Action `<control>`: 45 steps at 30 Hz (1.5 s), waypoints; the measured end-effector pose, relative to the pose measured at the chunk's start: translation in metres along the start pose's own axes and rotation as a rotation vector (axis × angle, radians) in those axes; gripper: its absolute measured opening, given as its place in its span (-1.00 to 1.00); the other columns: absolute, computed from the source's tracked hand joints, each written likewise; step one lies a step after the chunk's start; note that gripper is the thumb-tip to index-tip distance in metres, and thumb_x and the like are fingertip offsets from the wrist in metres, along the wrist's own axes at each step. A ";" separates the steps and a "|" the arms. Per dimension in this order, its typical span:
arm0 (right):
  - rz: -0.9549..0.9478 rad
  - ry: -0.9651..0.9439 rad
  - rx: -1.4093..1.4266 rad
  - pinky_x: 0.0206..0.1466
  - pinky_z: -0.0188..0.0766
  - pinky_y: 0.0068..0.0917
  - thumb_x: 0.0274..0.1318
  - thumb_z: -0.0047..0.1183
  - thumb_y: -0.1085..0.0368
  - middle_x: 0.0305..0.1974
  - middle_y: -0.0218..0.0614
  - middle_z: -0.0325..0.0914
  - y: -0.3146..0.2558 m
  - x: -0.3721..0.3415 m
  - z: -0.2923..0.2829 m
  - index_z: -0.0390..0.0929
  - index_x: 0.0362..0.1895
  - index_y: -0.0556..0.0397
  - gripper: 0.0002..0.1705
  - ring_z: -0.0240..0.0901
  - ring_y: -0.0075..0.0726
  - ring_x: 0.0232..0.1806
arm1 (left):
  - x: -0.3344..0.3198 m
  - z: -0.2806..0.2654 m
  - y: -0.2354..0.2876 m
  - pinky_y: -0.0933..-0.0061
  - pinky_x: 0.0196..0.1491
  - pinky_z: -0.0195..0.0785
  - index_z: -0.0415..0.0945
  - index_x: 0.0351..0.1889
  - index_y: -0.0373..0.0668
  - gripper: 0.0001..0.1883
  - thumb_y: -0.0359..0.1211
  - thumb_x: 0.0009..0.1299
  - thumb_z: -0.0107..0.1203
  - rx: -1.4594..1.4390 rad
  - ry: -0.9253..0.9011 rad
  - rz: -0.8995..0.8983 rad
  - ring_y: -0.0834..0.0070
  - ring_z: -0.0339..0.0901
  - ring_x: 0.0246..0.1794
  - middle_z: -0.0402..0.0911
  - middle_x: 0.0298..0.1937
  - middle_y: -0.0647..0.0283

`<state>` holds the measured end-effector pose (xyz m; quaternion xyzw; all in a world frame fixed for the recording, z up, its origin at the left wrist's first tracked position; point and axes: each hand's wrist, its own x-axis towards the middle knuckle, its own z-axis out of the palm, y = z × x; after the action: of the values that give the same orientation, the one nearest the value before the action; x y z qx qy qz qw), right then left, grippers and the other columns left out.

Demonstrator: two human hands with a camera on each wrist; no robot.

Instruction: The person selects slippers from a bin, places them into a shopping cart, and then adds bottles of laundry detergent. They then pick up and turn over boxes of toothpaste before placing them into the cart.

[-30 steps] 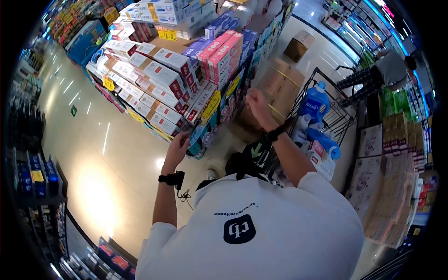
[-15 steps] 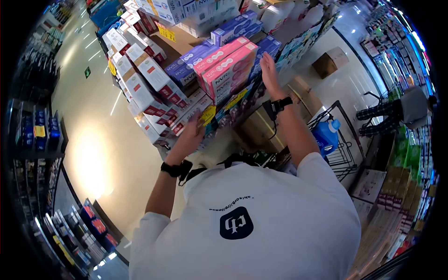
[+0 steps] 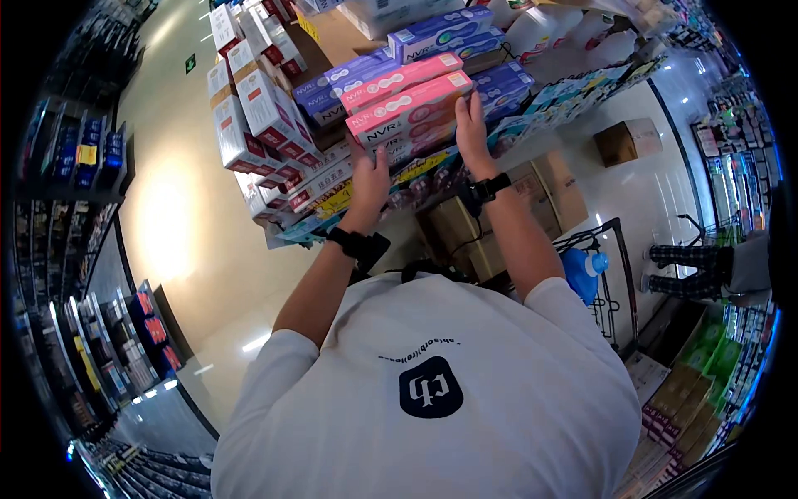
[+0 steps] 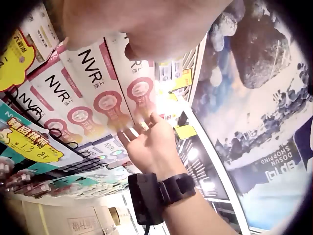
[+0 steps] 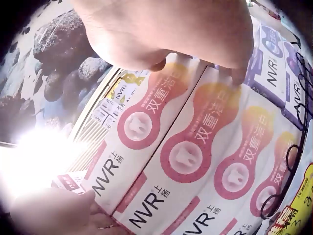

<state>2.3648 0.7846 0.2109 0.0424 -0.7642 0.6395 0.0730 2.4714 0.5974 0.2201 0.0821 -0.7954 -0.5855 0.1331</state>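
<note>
Pink-and-white NVR toothpaste boxes point(image 3: 407, 116) are stacked at the front edge of a store display. My left hand point(image 3: 369, 190) grips the left end of the front pink boxes, its thumb showing along the near side. At the opposite end, my right hand point(image 3: 473, 143) holds them with fingers over the corner. The right wrist view shows the boxes' printed tooth pictures, with my right thumb point(image 5: 159, 63) on one side and a fingertip point(image 5: 237, 74) on another. Part of each hand's fingers is hidden behind the boxes.
Purple NVR boxes point(image 3: 440, 35) lie behind the pink ones, and white-and-red boxes point(image 3: 268, 108) to the left. Yellow price tags point(image 4: 34, 142) hang along the front. Right are cardboard cartons point(image 3: 540, 195), a cart with a blue bottle point(image 3: 582, 274), and a bending person point(image 3: 706, 266).
Both hands have reached forward from in front of the display to the two ends of the pink boxes and taken hold. The view has moved closer to the display.
</note>
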 end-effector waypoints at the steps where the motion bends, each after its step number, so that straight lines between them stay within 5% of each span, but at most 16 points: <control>1: -0.018 0.036 -0.028 0.27 0.11 -0.20 0.40 -0.27 -0.06 0.25 0.01 0.18 -0.003 -0.003 0.000 0.07 0.34 0.26 -0.30 0.15 -0.01 0.26 | 0.000 -0.003 -0.003 0.23 0.20 0.18 -0.08 0.38 -0.34 -0.41 -0.45 0.44 -0.09 0.051 0.007 0.086 0.04 0.32 0.20 0.30 0.21 -0.17; 5: -0.161 -0.005 -0.050 0.03 0.22 -0.26 0.41 -0.23 0.00 -0.04 -0.17 0.29 0.003 -0.009 0.001 0.25 0.15 0.25 -0.46 0.24 -0.21 -0.07 | -0.003 -0.028 0.023 0.22 0.12 0.23 -0.01 0.32 -0.34 -0.49 -0.42 0.47 -0.10 0.058 -0.081 -0.205 0.10 0.37 0.09 0.36 0.08 -0.14; 7: -0.222 -0.111 0.002 -0.10 0.20 -0.30 0.41 -0.23 0.02 -0.16 -0.28 0.24 0.009 -0.004 -0.003 0.28 0.05 0.20 -0.55 0.18 -0.32 -0.21 | 0.005 -0.029 -0.018 0.25 0.06 0.25 0.04 0.27 -0.36 -0.54 -0.37 0.51 -0.12 0.190 0.066 0.105 0.17 0.38 0.01 0.35 -0.02 -0.07; 16: -0.122 -0.126 0.281 0.22 0.14 -0.29 0.42 -0.32 -0.09 0.07 -0.23 0.21 0.021 0.000 0.017 0.00 0.28 0.04 -0.42 0.19 -0.28 0.11 | 0.010 -0.002 -0.050 0.31 0.15 0.16 0.06 0.23 -0.37 -0.44 -0.06 0.54 -0.20 -0.176 0.242 0.173 0.27 0.25 0.10 0.23 0.10 -0.01; 20: 0.019 -0.092 0.372 0.27 0.10 -0.35 0.43 -0.34 -0.10 0.14 -0.23 0.21 0.006 -0.006 0.014 0.05 0.29 0.04 -0.42 0.17 -0.28 0.18 | 0.010 -0.001 -0.048 0.31 0.16 0.15 0.05 0.22 -0.35 -0.46 -0.06 0.55 -0.21 -0.148 0.197 0.155 0.29 0.24 0.09 0.23 0.10 0.00; 26: -0.178 -0.026 0.400 0.08 0.21 -0.48 0.40 -0.21 -0.03 -0.07 -0.35 0.27 -0.026 -0.011 -0.009 0.17 0.03 0.08 -0.57 0.20 -0.49 -0.06 | 0.003 -0.012 0.005 0.34 0.22 0.07 0.03 0.21 -0.35 -0.51 -0.12 0.57 -0.27 -0.222 0.112 0.124 0.34 0.21 0.13 0.21 0.12 0.04; 30: -0.253 0.099 0.268 -0.02 0.28 -0.50 0.36 -0.11 -0.03 -0.13 -0.33 0.31 -0.058 -0.011 -0.018 0.18 -0.02 0.10 -0.54 0.25 -0.52 -0.13 | 0.016 -0.029 0.045 0.36 0.22 0.08 0.05 0.19 -0.34 -0.53 -0.13 0.56 -0.24 -0.071 0.108 0.290 0.36 0.24 0.10 0.25 0.07 0.07; 35: -0.258 0.227 0.144 -0.10 0.32 -0.49 0.32 -0.04 -0.03 -0.19 -0.35 0.33 -0.098 -0.024 -0.033 0.19 -0.06 0.12 -0.52 0.28 -0.52 -0.18 | 0.039 -0.048 0.090 0.47 0.03 0.19 0.20 0.04 -0.30 -0.67 -0.20 0.56 -0.20 -0.212 0.037 0.302 0.52 0.28 -0.11 0.35 -0.11 0.22; 37: -0.219 0.226 0.112 0.05 0.27 -0.48 0.34 -0.05 0.00 -0.07 -0.31 0.36 -0.115 -0.039 -0.032 0.19 0.14 0.15 -0.46 0.29 -0.48 -0.05 | 0.048 -0.055 0.109 0.55 -0.12 0.20 0.30 -0.10 -0.27 -0.73 -0.21 0.54 -0.15 -0.235 0.083 0.281 0.63 0.27 -0.27 0.37 -0.29 0.31; 40: -0.251 0.306 0.203 -0.01 0.33 -0.49 0.33 -0.03 0.03 -0.02 -0.28 0.39 -0.148 -0.058 -0.023 0.17 0.22 0.13 -0.43 0.34 -0.48 -0.06 | 0.055 -0.068 0.114 0.57 -0.15 0.21 0.35 -0.17 -0.26 -0.71 -0.18 0.54 -0.13 -0.279 0.004 0.238 0.64 0.27 -0.32 0.36 -0.35 0.34; 41: -0.258 0.338 0.193 -0.01 0.33 -0.49 0.33 -0.03 0.03 -0.02 -0.28 0.39 -0.152 -0.067 -0.022 0.17 0.22 0.13 -0.43 0.34 -0.48 -0.06 | 0.058 -0.070 0.111 0.51 -0.31 0.22 0.39 -0.24 -0.30 -0.68 -0.17 0.50 -0.07 -0.312 0.012 0.280 0.60 0.28 -0.41 0.41 -0.41 0.27; 43: -0.077 0.188 0.387 0.05 0.33 -0.51 0.35 -0.05 0.10 0.06 -0.30 0.39 -0.157 -0.086 -0.022 0.13 0.33 0.06 -0.42 0.34 -0.50 0.01 | 0.054 -0.079 0.109 0.51 -0.31 0.22 0.41 -0.24 -0.30 -0.67 -0.17 0.50 -0.07 -0.357 -0.058 0.259 0.60 0.30 -0.41 0.42 -0.41 0.27; 45: -0.070 0.246 0.337 0.06 0.33 -0.52 0.36 -0.06 0.13 0.06 -0.33 0.39 -0.170 -0.117 -0.016 0.13 0.33 0.06 -0.43 0.33 -0.51 0.02 | 0.040 -0.093 0.110 0.48 -0.30 0.25 0.42 -0.26 -0.32 -0.64 -0.15 0.50 -0.08 -0.370 -0.136 0.165 0.58 0.34 -0.39 0.47 -0.40 0.23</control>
<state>2.5077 0.7667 0.3592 0.0020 -0.6296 0.7558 0.1799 2.4649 0.5347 0.3559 -0.0490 -0.6857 -0.7127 0.1396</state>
